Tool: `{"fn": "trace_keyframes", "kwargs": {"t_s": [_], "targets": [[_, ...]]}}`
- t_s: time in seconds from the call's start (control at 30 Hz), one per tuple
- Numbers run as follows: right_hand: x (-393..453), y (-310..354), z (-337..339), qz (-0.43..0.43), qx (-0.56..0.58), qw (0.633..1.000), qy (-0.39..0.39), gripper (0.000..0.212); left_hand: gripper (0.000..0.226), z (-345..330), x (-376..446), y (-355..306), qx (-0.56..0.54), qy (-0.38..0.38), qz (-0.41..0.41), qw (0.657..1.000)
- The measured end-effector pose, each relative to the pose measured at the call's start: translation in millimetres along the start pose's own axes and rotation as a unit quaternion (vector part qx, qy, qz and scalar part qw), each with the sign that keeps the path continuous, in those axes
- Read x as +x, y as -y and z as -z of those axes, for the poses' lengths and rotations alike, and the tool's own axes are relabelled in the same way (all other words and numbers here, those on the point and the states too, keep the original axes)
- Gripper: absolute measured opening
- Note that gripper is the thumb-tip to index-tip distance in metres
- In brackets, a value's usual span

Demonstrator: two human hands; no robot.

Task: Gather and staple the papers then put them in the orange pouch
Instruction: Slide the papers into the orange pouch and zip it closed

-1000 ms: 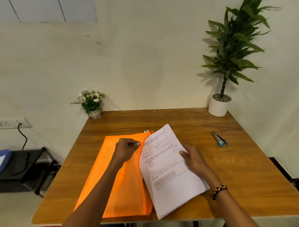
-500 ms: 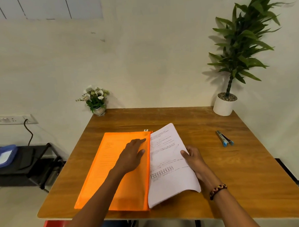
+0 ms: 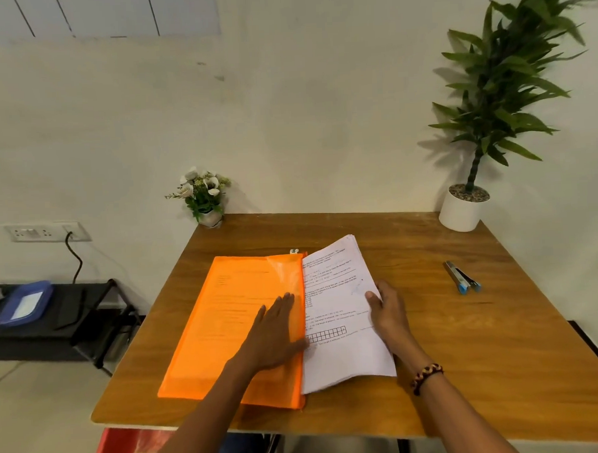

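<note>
Orange pouch lies flat on the wooden tabletop, the left hand pressing it with straight fingers; papers jut from its right edge, gripped by the right hand; a stapler lies well right

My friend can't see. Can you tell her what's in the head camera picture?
A left hand presses flat on an orange pouch while the right hand slides papers into it. A stapler lies on the wooden table.
</note>
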State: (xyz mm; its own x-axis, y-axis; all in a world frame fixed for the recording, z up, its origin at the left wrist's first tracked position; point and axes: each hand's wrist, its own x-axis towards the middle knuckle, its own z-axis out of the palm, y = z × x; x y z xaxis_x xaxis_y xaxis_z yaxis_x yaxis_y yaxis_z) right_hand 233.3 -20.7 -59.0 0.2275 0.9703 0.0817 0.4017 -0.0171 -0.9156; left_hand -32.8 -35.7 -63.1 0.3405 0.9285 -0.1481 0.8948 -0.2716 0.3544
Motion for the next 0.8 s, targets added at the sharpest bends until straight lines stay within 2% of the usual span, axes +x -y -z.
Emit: {"fn": "trace_keyframes", "kwargs": {"t_s": [0.1,0.27,0.37,0.47,0.57,0.67,0.8], "targets": [[2,-4,0,-0.056,0.052,0.997,0.007,0.012,0.087,2,-2,-15,0.007,-0.067,0.024,0.997],[0,2,3,-0.081,0.109,0.991,0.016,0.016,0.076,-4,1,-32,-0.023,-0.129,0.125,0.983],[-1,2,3,-0.095,0.121,0.988,0.024,0.014,0.046,-4,3,-36,0.001,-0.179,0.127,0.976],[-3,4,3,-0.091,0.104,0.990,0.030,0.014,0.020,2,5,-45,0.054,-0.187,0.125,0.973],[-4,6,4,-0.089,0.097,0.991,0.031,0.012,0.016,8,10,-44,0.061,-0.185,0.135,0.971],[-7,10,9,-0.105,0.123,0.986,0.034,0.012,0.021,17,12,-28,-0.025,-0.230,0.122,0.965],[-8,14,17,-0.103,0.161,0.980,0.063,0.013,0.011,38,5,-7,-0.195,-0.260,0.093,0.941]]}}
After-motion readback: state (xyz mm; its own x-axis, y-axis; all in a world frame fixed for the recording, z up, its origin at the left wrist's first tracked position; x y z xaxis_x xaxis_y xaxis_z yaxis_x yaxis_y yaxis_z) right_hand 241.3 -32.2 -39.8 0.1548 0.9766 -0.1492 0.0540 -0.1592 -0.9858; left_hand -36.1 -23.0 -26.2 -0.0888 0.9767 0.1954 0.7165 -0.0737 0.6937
